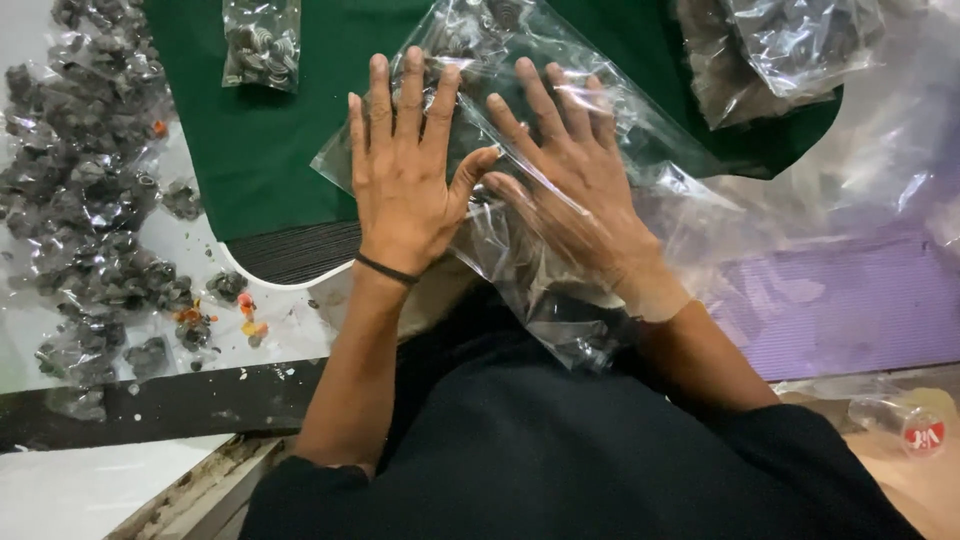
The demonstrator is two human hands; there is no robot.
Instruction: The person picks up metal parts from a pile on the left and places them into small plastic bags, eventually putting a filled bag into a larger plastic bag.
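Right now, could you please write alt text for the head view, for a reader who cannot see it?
Two bare hands press on a clear plastic bag over a green mat: the left hand lies flat on top, the right hand is inside the bag. Small filled bags and grey pieces lie to the left.

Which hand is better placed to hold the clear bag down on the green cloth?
Probably the left hand: it lies flat on top of the clear bag, while the right hand sits under the plastic film.
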